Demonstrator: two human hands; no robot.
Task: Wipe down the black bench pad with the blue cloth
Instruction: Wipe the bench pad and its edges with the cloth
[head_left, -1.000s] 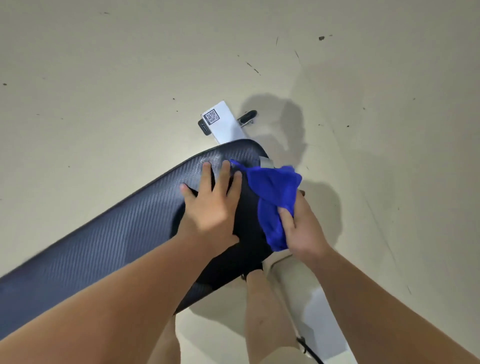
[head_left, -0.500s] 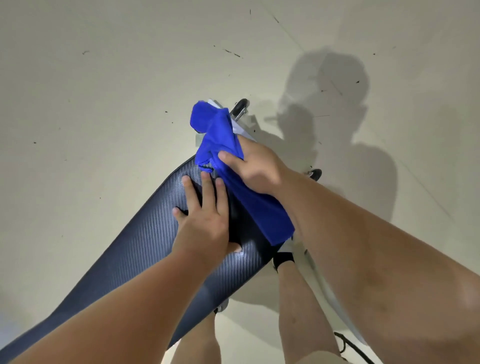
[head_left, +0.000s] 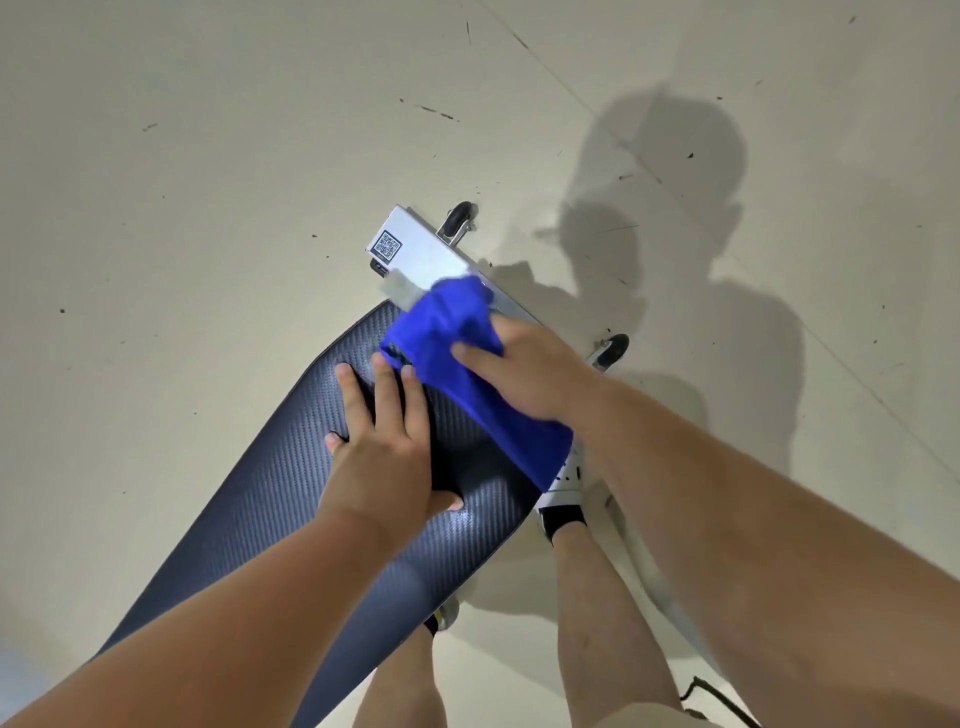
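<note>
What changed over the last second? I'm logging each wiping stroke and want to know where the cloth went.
The right hand carried the blue cloth from the pad's right edge up onto the top end of the black bench pad, near the white frame bar; the cloth now drapes across that end. No grip was released. The left hand stayed flat on the pad.
</note>
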